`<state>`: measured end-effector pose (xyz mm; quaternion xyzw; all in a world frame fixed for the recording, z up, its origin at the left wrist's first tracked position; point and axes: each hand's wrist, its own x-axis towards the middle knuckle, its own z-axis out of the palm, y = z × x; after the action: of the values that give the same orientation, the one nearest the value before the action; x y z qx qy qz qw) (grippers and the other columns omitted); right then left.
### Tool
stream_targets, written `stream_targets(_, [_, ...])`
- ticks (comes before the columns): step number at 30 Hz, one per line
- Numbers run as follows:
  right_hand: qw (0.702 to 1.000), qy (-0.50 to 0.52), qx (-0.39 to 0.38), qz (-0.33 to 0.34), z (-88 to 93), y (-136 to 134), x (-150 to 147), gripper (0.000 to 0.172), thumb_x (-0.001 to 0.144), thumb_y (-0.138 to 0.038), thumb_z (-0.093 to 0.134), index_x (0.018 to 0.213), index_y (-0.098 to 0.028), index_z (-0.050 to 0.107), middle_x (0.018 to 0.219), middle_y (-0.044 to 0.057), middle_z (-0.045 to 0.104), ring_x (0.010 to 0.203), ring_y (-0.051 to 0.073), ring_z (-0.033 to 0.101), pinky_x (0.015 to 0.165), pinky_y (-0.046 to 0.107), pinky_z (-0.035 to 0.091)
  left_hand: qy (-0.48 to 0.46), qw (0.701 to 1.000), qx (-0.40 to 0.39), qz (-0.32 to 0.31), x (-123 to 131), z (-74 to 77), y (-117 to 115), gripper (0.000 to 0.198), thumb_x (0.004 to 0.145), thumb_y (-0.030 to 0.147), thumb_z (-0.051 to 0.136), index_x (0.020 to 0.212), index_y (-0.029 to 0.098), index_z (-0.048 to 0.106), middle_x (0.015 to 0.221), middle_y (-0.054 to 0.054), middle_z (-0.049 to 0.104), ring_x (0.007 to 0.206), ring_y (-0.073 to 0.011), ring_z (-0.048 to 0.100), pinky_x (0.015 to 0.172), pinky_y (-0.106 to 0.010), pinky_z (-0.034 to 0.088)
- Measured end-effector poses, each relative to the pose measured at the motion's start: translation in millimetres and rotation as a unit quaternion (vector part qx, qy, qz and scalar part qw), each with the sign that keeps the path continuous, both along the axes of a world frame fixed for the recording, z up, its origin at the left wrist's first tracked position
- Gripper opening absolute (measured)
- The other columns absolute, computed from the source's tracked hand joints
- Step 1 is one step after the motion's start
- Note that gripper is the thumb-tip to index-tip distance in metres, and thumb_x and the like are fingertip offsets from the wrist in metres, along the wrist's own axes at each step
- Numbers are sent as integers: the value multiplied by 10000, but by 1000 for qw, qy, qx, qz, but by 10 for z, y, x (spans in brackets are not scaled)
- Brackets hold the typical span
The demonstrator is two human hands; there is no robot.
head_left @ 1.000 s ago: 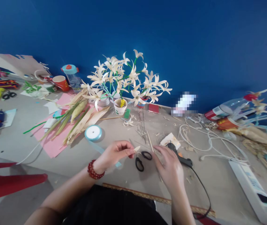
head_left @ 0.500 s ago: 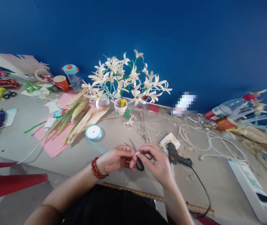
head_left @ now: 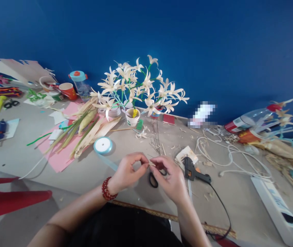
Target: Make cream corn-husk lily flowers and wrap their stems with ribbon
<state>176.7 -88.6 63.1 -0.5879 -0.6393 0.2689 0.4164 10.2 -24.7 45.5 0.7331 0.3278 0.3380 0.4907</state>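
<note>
My left hand [head_left: 131, 170], with a red beaded bracelet at the wrist, is closed in a pinch of thumb and forefinger. Facing it, my right hand [head_left: 171, 176] pinches too. Between the two sets of fingertips is a small pale husk piece [head_left: 152, 164], mostly covered by the fingers. Black-handled scissors [head_left: 153, 180] lie on the table just below the fingertips, their blades hidden by my hands. A blue ribbon roll [head_left: 103, 145] rests beyond my left hand, and its loose end runs toward that hand. Right of my right hand lies a black glue gun [head_left: 192, 171].
Pale husk flowers [head_left: 146, 82] stand in a paper cup [head_left: 132, 118] at the back. Dried husks [head_left: 84, 132] lie on pink paper [head_left: 56, 161] to the left. A white cable [head_left: 229, 154] and a tipped plastic bottle [head_left: 249, 120] are at right. Thin sticks [head_left: 156, 140] lie mid-table.
My left hand has turned, its fingers curling into a rounder pinch, and its wrist has shifted slightly right. My right hand stays nearly in place. More of the scissors' handle shows between the hands.
</note>
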Motion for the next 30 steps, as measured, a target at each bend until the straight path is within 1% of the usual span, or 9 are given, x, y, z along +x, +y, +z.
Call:
stream_targets(5, [999, -22, 23, -20, -57, -25, -34, 74, 910, -183, 563, 883, -206, 628, 797, 24, 650, 697, 160, 609, 654, 262, 472, 1, 999, 40, 20, 39, -11, -26, 104, 852, 154, 562, 756, 172, 598, 758, -19, 653, 732, -152, 602, 724, -267, 457])
stream_targets(9, [994, -66, 74, -44, -95, -43, -80, 87, 899, -147, 564, 855, -206, 611, 773, 22, 634, 698, 165, 595, 660, 278, 455, -7, 995, 94, 39, 73, -27, -41, 120, 815, 120, 567, 715, 185, 564, 731, -20, 637, 739, -168, 592, 741, -299, 462])
stream_targets(15, [987, -62, 131, -65, -170, -62, -137, 109, 884, -109, 589, 844, -210, 592, 753, 11, 632, 695, 160, 595, 671, 275, 463, 1, 981, 178, 72, 97, -38, -61, 122, 788, 97, 568, 725, 200, 555, 727, -9, 647, 755, -171, 607, 912, -379, 465])
stream_targets(18, [985, -65, 142, -71, -211, -76, -153, 111, 877, -99, 595, 852, -208, 593, 768, 16, 645, 716, 164, 608, 678, 276, 471, 13, 975, 206, 84, 64, -80, -53, 120, 778, 90, 564, 740, 204, 561, 740, -7, 657, 758, -172, 608, 942, -400, 460])
stream_targets(21, [983, -62, 151, -88, -211, -86, -146, 114, 875, -95, 591, 856, -207, 600, 765, 13, 644, 705, 159, 609, 666, 268, 474, 26, 968, 223, 115, -12, -139, -15, 119, 768, 87, 559, 738, 201, 562, 740, -17, 647, 774, -186, 600, 921, -410, 465])
stream_targets(24, [978, -51, 163, -121, -168, -85, -121, 106, 871, -103, 598, 853, -206, 611, 758, 6, 645, 677, 144, 601, 646, 252, 473, 18, 972, 189, 138, -99, -131, 29, 115, 794, 94, 527, 751, 192, 569, 764, -38, 632, 792, -198, 594, 814, -371, 479])
stream_targets(26, [978, -46, 161, -123, -140, -78, -111, 97, 871, -112, 604, 853, -207, 618, 753, -2, 647, 657, 135, 594, 628, 242, 469, 5, 982, 151, 109, -124, -72, 37, 103, 824, 117, 519, 827, 185, 596, 820, -51, 644, 826, -202, 602, 785, -352, 476])
stream_targets(28, [981, -43, 152, -115, -123, -72, -116, 89, 873, -122, 608, 852, -207, 622, 746, -6, 643, 646, 132, 586, 619, 239, 467, 10, 989, 135, 56, -103, 5, 23, 105, 837, 152, 548, 910, 184, 616, 863, -51, 662, 861, -203, 609, 833, -361, 468])
stream_targets(30, [982, -42, 147, -111, -117, -70, -131, 84, 874, -127, 610, 849, -206, 624, 747, -5, 641, 651, 135, 585, 624, 244, 470, 23, 990, 140, 22, -43, 66, -3, 76, 842, 169, 570, 896, 188, 620, 837, -34, 670, 838, -194, 609, 902, -380, 443])
